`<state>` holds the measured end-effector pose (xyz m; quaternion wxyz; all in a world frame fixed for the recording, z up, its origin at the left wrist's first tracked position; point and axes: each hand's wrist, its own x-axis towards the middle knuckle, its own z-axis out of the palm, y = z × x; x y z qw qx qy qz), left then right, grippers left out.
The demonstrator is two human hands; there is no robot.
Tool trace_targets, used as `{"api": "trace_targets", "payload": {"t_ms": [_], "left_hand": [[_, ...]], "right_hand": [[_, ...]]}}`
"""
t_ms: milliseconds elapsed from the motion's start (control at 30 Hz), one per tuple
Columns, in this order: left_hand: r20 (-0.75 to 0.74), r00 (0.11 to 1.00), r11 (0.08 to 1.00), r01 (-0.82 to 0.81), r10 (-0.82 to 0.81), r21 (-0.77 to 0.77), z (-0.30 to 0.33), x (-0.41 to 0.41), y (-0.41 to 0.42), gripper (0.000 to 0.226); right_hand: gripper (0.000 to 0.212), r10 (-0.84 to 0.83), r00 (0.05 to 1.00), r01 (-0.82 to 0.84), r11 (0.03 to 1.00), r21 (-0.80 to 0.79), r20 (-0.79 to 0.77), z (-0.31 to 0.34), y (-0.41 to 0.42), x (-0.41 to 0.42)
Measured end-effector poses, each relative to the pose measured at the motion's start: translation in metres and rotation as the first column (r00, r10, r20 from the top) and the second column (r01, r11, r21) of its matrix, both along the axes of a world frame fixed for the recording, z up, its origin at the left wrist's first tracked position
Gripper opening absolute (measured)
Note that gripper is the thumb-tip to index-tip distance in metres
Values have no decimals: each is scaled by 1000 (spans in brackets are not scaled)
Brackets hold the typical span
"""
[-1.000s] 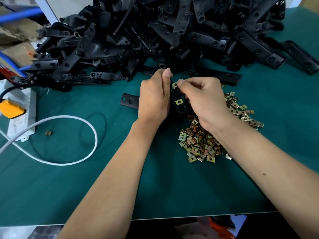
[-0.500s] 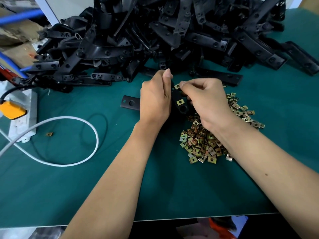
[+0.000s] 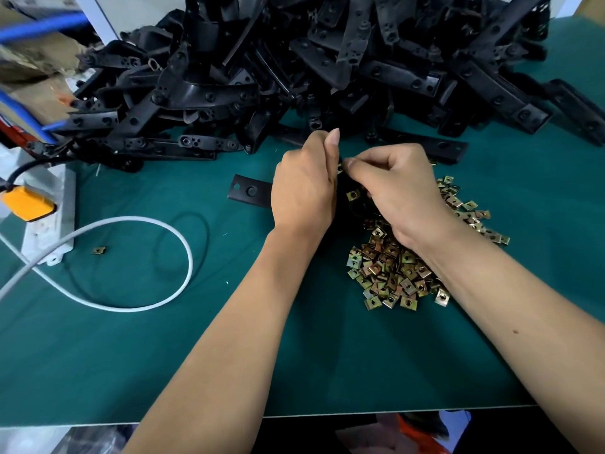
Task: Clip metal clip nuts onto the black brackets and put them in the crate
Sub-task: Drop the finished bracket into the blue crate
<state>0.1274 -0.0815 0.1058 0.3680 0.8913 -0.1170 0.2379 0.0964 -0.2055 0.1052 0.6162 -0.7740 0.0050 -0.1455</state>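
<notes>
My left hand [image 3: 302,188] grips a black bracket [image 3: 250,191] whose flat end sticks out to the left over the green mat. One brass clip nut [image 3: 353,195] sits clipped on the bracket between my hands. My right hand [image 3: 397,188] pinches another clip nut [image 3: 340,168] at the bracket's upper edge, fingertips against my left thumb. A heap of loose clip nuts [image 3: 393,273] lies under and behind my right wrist. A big pile of black brackets [image 3: 294,70] fills the back of the table. No crate is in view.
A white power strip [image 3: 49,224] with an orange plug [image 3: 27,204] lies at the left, its white cable [image 3: 183,257] looping across the mat. A single stray clip nut [image 3: 98,250] lies near it. The table's front edge [image 3: 327,416] runs along the bottom.
My right hand has slid the pinched clip nut slightly left, closer against my left thumb. The bracket and left hand have barely moved.
</notes>
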Motion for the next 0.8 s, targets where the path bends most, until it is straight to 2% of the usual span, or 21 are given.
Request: {"api": "trace_targets", "payload": {"t_ms": [100, 200, 267, 333, 400, 433, 500, 567, 700, 800], "left_hand": [[-41, 998, 999, -41, 41, 0, 2, -1, -2, 51], [-92, 989, 993, -118, 119, 21, 3, 1, -1, 53], [-108, 985, 991, -135, 137, 27, 4, 0, -1, 54], [-111, 982, 987, -148, 154, 54, 5, -1, -2, 54], [-112, 978, 982, -168, 178, 90, 6, 0, -1, 54], [-110, 975, 978, -180, 191, 103, 6, 1, 1, 53], [-94, 973, 972, -200, 212, 124, 7, 0, 0, 53], [-62, 976, 972, -198, 207, 128, 10, -5, -7, 51], [-5, 990, 984, -140, 141, 107, 28, -17, -34, 46], [18, 999, 989, -50, 48, 141, 45, -30, -75, 45]], "right_hand": [[21, 25, 999, -20, 991, -131, 31, 3, -2, -1], [44, 78, 996, -65, 966, -249, 40, 5, -3, -2], [49, 101, 995, -90, 958, -274, 25, 7, -5, -1], [41, 146, 988, -152, 942, -299, -42, 9, -12, 2], [22, 179, 979, -203, 907, -368, -99, 16, -12, -1], [24, 187, 978, -210, 872, -442, -96, 20, -9, -5], [31, 176, 984, -165, 792, -588, -40, 24, -7, -12], [24, 109, 994, -70, 755, -652, 20, 28, -6, -20], [18, -24, 998, 55, 765, -642, 57, 43, -23, -36], [27, -176, 981, 186, 696, -693, 87, 55, -53, -55]]}}
